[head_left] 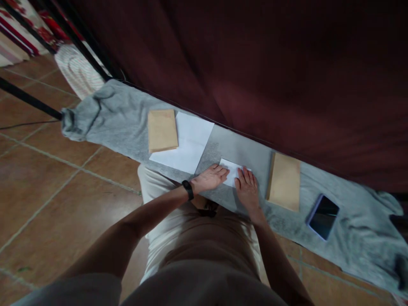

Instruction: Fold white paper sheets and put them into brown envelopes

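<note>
1. The left hand (211, 177) lies flat, fingers spread, palm down on the near left part of a small folded white paper (231, 171); a dark band (188, 190) sits on its wrist
2. The right hand (247, 188) also lies flat and open, its fingers pressing the right part of the same paper; neither hand pinches anything
3. The folded paper rests on a grey cloth (127, 123) that covers a long narrow surface, at the centre, just in front of the person
4. To the left and farther off lies a larger white sheet (188, 146), with a brown envelope (162, 129) overlapping its left side
5. A second brown envelope (284, 181) lies just right of the right hand; a phone (323, 216) lies farther right, screen dark
6. A dark red curtain (255, 63) hangs along the far edge; tiled floor (47, 191) shows at the left
7. Judgement: the fold appears to be under pressing. For a clean crease, one hand should hold the paper still while the other runs firmly along the fold, edges kept aligned, since the soft cloth beneath gives little backing
</note>
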{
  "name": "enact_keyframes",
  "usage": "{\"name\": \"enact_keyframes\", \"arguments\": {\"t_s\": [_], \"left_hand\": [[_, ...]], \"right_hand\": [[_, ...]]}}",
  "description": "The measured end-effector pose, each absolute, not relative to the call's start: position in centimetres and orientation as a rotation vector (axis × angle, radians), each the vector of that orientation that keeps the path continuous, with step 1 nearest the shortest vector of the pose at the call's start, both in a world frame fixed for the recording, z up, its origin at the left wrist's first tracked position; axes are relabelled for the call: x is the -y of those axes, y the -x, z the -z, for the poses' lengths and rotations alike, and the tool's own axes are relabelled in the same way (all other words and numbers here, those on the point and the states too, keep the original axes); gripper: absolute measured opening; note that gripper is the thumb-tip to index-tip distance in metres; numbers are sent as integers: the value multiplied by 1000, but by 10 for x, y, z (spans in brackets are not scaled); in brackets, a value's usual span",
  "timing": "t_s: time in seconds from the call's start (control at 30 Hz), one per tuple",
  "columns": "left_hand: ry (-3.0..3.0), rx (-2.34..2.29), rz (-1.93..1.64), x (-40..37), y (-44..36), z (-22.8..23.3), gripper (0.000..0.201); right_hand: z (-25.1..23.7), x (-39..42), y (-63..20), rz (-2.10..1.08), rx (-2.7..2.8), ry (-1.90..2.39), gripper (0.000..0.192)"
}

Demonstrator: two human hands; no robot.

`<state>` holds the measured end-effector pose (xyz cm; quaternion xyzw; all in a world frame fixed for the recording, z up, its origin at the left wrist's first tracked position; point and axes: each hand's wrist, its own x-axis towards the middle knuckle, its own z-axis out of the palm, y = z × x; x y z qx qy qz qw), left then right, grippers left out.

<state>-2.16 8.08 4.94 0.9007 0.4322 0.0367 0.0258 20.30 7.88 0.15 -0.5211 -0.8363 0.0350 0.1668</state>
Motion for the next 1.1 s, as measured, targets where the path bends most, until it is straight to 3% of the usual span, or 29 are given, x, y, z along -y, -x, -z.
{"name": "enact_keyframes", "arguments": {"t_s": [0.47, 1.1], "left_hand": [[-2468, -1798, -376, -92, 28, -24, 43], [-2284, -1961, -353, -113, 13, -40, 40]], "right_hand": [[-11, -111, -229, -145, 2270, 1791, 53], [-39, -151, -227, -538, 2214, 1993, 30]]}}
